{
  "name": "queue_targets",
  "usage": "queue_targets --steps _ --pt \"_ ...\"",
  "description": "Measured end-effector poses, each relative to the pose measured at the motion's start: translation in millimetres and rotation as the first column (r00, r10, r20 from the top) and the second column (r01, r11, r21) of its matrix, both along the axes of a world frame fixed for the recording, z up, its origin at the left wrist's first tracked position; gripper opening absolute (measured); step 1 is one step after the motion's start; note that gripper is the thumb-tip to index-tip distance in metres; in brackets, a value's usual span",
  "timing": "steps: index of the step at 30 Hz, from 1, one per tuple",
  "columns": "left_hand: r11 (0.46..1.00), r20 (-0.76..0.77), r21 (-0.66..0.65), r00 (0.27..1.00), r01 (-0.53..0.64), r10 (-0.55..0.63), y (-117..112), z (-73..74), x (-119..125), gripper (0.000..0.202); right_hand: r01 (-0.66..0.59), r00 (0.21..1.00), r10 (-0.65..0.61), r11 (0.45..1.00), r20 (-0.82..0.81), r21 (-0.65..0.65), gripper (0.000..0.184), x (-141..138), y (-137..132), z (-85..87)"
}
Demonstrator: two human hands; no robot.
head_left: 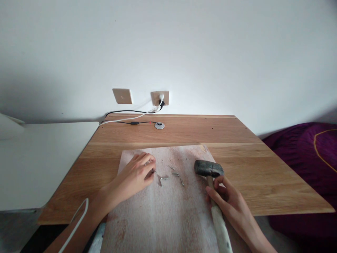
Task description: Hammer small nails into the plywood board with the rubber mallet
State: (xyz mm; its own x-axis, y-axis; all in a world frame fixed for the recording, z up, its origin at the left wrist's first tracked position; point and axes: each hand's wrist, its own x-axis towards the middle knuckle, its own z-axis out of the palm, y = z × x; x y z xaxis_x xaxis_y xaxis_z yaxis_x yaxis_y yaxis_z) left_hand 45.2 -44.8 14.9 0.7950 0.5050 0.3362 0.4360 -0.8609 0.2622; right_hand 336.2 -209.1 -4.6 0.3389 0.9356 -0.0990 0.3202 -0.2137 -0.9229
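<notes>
Right hand (230,202) grasps a club hammer (208,168) near its head; whether the left hand (139,171) pinches anything, one cannot tell; several nails (175,173) lie loose, undriven, on the board (158,218).

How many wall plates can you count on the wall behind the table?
2: one plugless wall plate on the left, and one socket plate to its right.

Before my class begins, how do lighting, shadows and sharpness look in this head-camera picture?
Head view: soft light, brighter around the middle of the smooth white wall; grey shade dims its lower left, above the flat white desktop. Head view: the dark purple cloth with a yellow line is dim at right; the thin silver nails look soft, fine details unclear.
</notes>
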Motion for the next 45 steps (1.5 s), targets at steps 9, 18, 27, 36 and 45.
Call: queue_targets --steps 9,18,27,36,45 --pt "0.998 -0.020 0.036 0.998 0.057 -0.056 4.8 2.5 7.3 0.015 -0.004 1.000 0.004 1.000 0.025 -0.011 0.045 -0.4 1.3 2.3" --pt "0.992 0.074 0.051 0.991 0.111 -0.115 -1.0 10.0 5.0 0.017 -0.001 0.999 0.002 1.000 0.038 -0.007 0.040 0.8 -1.1 -3.2" --pt "0.986 0.140 -0.115 0.985 0.121 -0.104 0.0 10.0 6.8 0.020 0.002 1.000 -0.002 1.000 0.006 0.002 0.042 0.8 -1.1 -3.3" --pt "0.967 0.159 -0.217 0.982 0.135 -0.102 2.2 2.4 4.7 0.022 0.004 1.000 -0.004 1.000 -0.004 -0.012 0.041 1.2 -1.8 -5.6" --pt "0.968 0.126 -0.220 0.988 0.119 -0.092 -1.0 4.3 11.5 0.032 0.003 1.000 -0.003 1.000 -0.022 -0.011 0.042 -0.8 -0.7 -2.3"
